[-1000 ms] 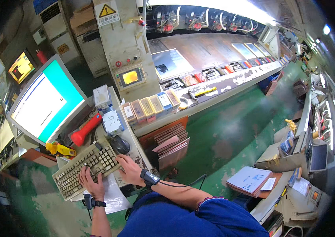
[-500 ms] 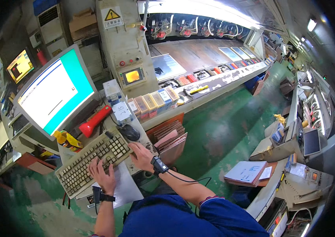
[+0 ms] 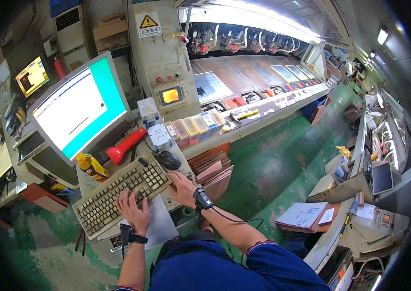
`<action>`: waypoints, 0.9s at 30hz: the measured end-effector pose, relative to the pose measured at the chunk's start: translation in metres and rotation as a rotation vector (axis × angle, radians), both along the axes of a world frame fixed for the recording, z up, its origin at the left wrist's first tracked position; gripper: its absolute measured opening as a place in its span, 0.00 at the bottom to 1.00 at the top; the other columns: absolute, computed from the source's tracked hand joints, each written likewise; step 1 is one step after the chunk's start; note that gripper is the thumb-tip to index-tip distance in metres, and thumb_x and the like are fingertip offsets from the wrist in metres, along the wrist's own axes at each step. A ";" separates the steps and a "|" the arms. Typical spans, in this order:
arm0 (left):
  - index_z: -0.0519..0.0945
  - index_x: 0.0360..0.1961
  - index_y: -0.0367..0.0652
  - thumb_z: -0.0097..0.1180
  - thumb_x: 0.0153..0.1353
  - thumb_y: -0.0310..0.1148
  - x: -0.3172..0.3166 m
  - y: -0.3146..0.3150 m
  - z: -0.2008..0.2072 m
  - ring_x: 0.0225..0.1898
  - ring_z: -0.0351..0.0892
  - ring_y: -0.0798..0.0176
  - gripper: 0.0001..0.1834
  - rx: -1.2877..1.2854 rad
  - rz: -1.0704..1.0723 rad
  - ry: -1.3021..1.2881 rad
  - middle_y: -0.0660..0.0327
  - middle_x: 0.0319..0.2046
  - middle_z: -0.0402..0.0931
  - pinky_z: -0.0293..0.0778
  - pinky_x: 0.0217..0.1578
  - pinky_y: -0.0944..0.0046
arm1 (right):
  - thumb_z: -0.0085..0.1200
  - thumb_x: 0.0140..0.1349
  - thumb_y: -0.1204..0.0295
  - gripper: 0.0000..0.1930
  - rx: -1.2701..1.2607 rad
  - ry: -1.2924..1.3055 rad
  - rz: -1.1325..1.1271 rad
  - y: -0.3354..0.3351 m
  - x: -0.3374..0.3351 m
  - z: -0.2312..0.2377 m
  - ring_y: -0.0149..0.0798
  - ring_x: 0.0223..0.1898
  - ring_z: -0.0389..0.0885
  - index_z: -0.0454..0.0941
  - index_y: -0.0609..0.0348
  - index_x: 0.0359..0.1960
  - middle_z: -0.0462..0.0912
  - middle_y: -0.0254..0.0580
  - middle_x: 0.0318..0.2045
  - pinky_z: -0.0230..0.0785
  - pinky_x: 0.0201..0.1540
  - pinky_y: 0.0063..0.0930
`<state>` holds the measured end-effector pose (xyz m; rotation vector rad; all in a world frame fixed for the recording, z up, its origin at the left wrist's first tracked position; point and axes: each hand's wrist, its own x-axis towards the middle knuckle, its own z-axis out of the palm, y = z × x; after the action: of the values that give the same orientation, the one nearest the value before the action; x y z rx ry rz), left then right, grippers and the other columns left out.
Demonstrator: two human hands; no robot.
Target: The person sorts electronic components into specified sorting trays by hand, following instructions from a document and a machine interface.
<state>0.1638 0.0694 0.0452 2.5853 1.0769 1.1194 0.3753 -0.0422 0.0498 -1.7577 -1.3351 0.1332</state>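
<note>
A beige keyboard (image 3: 99,211) lies at a slant on a small desk in front of a lit monitor (image 3: 74,111). My left hand (image 3: 134,213) rests over its middle keys, fingers spread. Beside the number pad, at the keyboard's right end, is my right hand (image 3: 182,189), with fingers stretched out and nothing held. A black mouse (image 3: 169,160) sits just beyond it. Behind the keyboard are a red flashlight (image 3: 126,145) and a bottle with a yellow cap (image 3: 92,168). White paper (image 3: 159,224) sticks out under the near side of the keyboard. Both wrists wear black strapped devices.
Small boxes (image 3: 159,137) and a row of card-filled plastic cases (image 3: 193,128) stand behind the mouse. A long machine bed (image 3: 254,68) runs off to the right, with a hammer (image 3: 245,115) on its edge. Stacked boards (image 3: 215,169) lean below. Paper-topped stacks (image 3: 302,214) lie at right.
The view has shifted slightly, so the desk and monitor appear a little further right and lower. Both hands stay at the keyboard, with only slight finger movement.
</note>
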 end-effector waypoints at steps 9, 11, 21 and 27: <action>0.78 0.51 0.42 0.69 0.55 0.37 0.004 -0.002 0.001 0.65 0.66 0.42 0.23 -0.024 -0.012 -0.021 0.50 0.60 0.72 0.53 0.71 0.39 | 0.59 0.63 0.74 0.22 0.002 0.006 -0.002 0.001 0.002 -0.002 0.63 0.57 0.77 0.72 0.64 0.59 0.77 0.59 0.57 0.75 0.58 0.47; 0.78 0.51 0.42 0.69 0.55 0.37 0.003 -0.002 0.003 0.65 0.67 0.42 0.23 -0.026 -0.006 -0.017 0.50 0.59 0.72 0.53 0.71 0.39 | 0.59 0.63 0.73 0.22 0.022 -0.012 0.001 0.002 0.002 -0.003 0.62 0.57 0.77 0.72 0.64 0.59 0.77 0.59 0.57 0.75 0.58 0.47; 0.76 0.54 0.39 0.66 0.58 0.32 -0.034 0.003 0.009 0.66 0.66 0.40 0.23 -0.117 0.039 -0.113 0.49 0.61 0.72 0.52 0.71 0.40 | 0.60 0.64 0.71 0.25 -0.038 0.025 0.048 0.000 0.004 0.006 0.62 0.58 0.77 0.72 0.60 0.63 0.76 0.59 0.58 0.74 0.60 0.46; 0.77 0.55 0.37 0.68 0.58 0.35 -0.123 0.019 0.013 0.67 0.64 0.37 0.26 -0.056 0.413 0.016 0.46 0.62 0.71 0.57 0.69 0.37 | 0.59 0.63 0.74 0.22 -0.024 0.003 0.058 0.010 -0.002 -0.009 0.62 0.60 0.76 0.77 0.58 0.60 0.78 0.60 0.58 0.73 0.62 0.48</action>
<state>0.0409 0.0889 0.0584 2.3946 1.6730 1.1220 0.3733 -0.0323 0.0405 -1.7382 -1.3878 0.1850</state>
